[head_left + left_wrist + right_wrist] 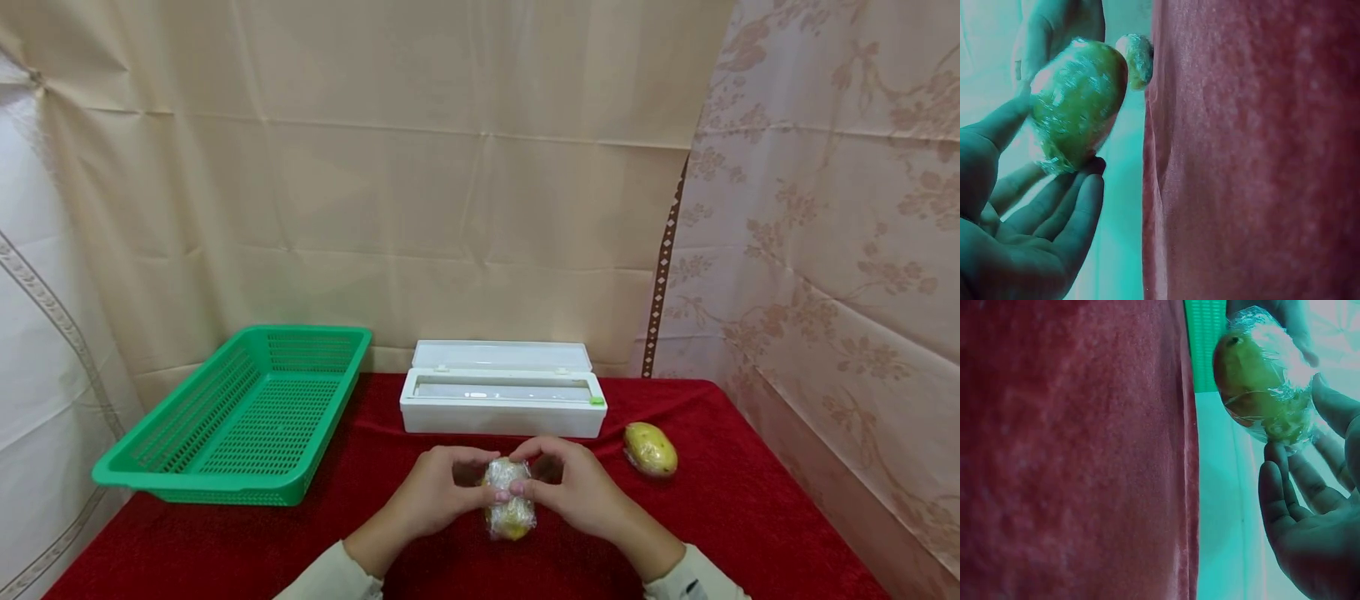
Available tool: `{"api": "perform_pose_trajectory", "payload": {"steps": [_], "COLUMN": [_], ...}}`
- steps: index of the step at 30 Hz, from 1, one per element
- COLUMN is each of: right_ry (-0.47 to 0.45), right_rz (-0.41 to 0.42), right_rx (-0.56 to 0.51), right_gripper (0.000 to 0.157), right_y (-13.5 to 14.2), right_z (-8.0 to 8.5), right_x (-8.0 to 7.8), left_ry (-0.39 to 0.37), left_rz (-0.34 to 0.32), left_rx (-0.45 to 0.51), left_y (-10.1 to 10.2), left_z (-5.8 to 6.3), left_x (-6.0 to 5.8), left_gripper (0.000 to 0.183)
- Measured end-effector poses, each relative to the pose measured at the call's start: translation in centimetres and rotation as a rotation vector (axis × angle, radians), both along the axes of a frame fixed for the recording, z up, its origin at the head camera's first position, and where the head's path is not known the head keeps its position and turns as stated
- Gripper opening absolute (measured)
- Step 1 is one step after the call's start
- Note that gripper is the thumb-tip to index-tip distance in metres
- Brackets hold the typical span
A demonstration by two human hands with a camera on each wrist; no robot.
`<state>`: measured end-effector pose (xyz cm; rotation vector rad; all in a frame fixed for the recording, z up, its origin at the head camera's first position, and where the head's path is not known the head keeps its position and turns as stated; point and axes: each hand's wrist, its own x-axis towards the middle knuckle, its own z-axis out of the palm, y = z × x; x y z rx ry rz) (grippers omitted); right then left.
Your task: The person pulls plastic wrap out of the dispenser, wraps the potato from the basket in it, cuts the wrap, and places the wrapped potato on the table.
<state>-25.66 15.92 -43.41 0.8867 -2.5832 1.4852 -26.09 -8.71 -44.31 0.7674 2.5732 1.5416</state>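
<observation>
Both hands hold a yellow, oval fruit or potato (pixel 511 500) wrapped in clear, crinkled cling film, just above the red cloth. My left hand (pixel 444 490) grips its left side, thumb on the film at the front and fingers at the far end. Opposite it, my right hand (pixel 573 487) grips the right side the same way, and the two thumbs nearly meet. In the left wrist view the wrapped piece (pixel 1079 103) sits between thumb and fingertips. The right wrist view shows a dark spot on the piece (pixel 1244 375) and bunched film on one side.
Behind the hands stands a white cling-film box (pixel 502 417) with its lid raised and a small green piece at its right end. A second wrapped yellow piece (pixel 651 450) lies to the right. The green basket (pixel 300 483) is on the left of the red cloth (pixel 750 500).
</observation>
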Motion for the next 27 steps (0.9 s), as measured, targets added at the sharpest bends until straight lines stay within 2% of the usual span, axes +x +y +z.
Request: {"api": "perform_pose_trajectory", "payload": {"steps": [3,7,12,17,20,23,27], "right_ry": [0.004,-0.021,-0.085,-0.166,-0.172,-0.174,-0.189], "right_rz": [0.025,0.104,0.152,0.1,0.037,-0.011,-0.019], "right_rx": [-0.059,-0.164,-0.243,-0.303,-0.328,-0.34,-0.314], "right_gripper": [0.026,0.021,0.015,0.016,0.017,0.018,0.021], "right_y": [0.0,0.0,0.0,-0.3,-0.6,-0.8,-1.1], "right_z": [-0.2,-0.5,-0.3,0.1,0.2,0.3,0.6], "right_x": [-0.1,-0.2,-0.1,0.2,0.4,0.8,1.2], "left_ry": [0.014,0.024,0.007,-0.02,-0.05,-0.115,-0.203], "left_rz": [-0.011,-0.029,-0.075,-0.135,-0.16,-0.164,-0.153], "left_rx": [0.019,0.055,0.164,0.272,0.314,0.336,0.359], "left_y": [0.0,0.0,0.0,0.2,0.4,0.6,0.7], "left_z": [0.1,0.1,0.1,0.2,0.3,0.4,0.7], "left_x": [0.1,0.1,0.0,0.1,0.3,0.5,0.7], "left_gripper": [0.04,0.036,0.031,0.026,0.024,0.024,0.027]}}
